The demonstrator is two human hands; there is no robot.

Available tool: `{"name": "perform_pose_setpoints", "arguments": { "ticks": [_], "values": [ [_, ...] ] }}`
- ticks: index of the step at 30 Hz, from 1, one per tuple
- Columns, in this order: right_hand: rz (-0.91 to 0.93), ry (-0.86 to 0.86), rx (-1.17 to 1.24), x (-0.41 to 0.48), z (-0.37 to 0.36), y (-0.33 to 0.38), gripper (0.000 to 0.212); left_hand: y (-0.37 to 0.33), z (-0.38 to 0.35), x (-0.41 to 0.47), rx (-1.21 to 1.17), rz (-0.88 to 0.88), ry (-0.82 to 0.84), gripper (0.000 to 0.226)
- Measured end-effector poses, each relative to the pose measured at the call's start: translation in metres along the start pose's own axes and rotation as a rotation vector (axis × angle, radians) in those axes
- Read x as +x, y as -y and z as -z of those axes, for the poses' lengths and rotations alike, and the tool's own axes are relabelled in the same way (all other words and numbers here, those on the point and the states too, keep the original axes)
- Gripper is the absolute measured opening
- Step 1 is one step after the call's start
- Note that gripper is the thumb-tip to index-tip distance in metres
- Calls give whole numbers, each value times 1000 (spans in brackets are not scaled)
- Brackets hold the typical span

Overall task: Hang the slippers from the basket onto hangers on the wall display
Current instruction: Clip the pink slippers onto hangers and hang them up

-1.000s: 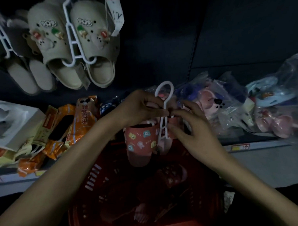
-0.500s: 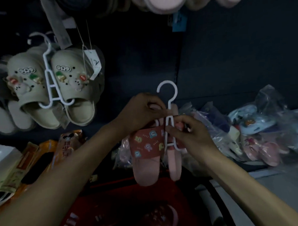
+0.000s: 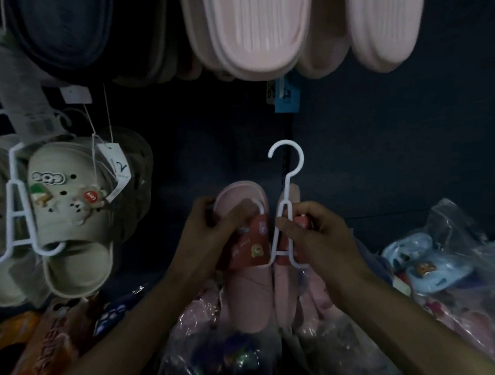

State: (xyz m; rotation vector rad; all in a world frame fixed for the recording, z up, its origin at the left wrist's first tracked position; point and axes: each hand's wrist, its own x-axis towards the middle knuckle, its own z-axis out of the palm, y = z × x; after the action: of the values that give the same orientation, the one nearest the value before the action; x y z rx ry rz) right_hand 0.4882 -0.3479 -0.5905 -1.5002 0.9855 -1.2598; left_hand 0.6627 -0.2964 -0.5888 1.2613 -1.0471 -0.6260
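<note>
A pair of pink slippers (image 3: pixel 246 295) with red patterned straps sits on a white plastic hanger (image 3: pixel 286 191), held upright in front of the dark wall panel. My left hand (image 3: pixel 211 234) grips the left slipper near its strap and heel. My right hand (image 3: pixel 319 241) pinches the hanger's frame and the right slipper, which is mostly hidden behind it. The hanger's hook is free in the air and touches nothing. The basket is out of view.
Beige slippers (image 3: pixel 72 220) with charms hang on a white hanger (image 3: pixel 17 214) at the left, a price tag (image 3: pixel 116 167) beside them. Pink slippers (image 3: pixel 256 31) hang overhead with a blue tag (image 3: pixel 286 96). Bagged slippers (image 3: pixel 423 267) fill the shelf below; orange packets (image 3: pixel 44 357) lie at lower left.
Both hands have lifted the hanger with the pink slippers up from over the red basket toward the wall. The view has tilted up, so the basket has dropped out of sight.
</note>
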Motion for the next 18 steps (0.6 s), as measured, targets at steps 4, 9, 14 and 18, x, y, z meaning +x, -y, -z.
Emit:
{"name": "perform_pose_setpoints", "arguments": {
  "ticks": [4, 9, 14, 18],
  "values": [
    [1, -21, 43, 31, -7, 2, 2, 34, 3, 2, -70, 5, 93, 95],
    [46, -49, 7, 74, -17, 7, 9, 48, -3, 25, -104, -121, 23, 78],
    [52, -44, -3, 106, -32, 15, 9, 53, -3, 57, -105, -256, -79, 68],
    [78, -29, 19, 124, -47, 26, 9, 52, 1, 81, -74, -382, -179, 62]
  ]
}}
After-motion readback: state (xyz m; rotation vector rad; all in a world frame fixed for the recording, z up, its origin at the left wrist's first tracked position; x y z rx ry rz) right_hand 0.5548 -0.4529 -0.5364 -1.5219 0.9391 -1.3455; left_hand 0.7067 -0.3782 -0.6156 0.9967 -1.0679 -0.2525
